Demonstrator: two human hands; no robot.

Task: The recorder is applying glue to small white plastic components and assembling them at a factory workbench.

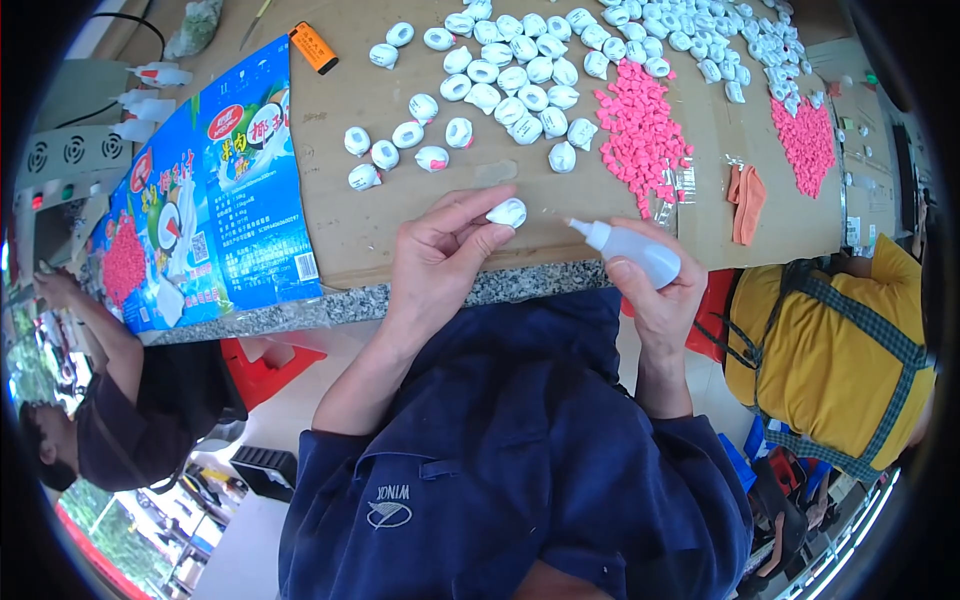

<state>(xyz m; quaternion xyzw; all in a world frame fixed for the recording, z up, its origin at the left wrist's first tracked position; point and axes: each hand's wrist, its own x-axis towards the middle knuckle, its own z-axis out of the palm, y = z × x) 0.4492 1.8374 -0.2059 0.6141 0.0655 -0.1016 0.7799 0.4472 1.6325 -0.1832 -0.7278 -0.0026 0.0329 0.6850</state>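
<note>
Between the thumb and fingers of my left hand (450, 240) is a small white piece (509, 213), rounded with a pointed end, held above the table's near edge. My right hand (660, 285) grips a translucent squeeze bottle (640, 252), tilted so its narrow nozzle points up and left toward the white piece, a gap apart from it. Beyond my hands lie many similar white pieces (509, 110) with dark oval markings, scattered on the cardboard. To their right is a pile of small pink pieces (642, 135).
A blue printed cardboard sheet (245, 175) covers the table's left side, near an orange box cutter (314, 47). An orange cloth (746, 205) and a second pink pile (803, 145) lie to the right. One person (130, 400) sits at left, another in yellow (830, 350) at right.
</note>
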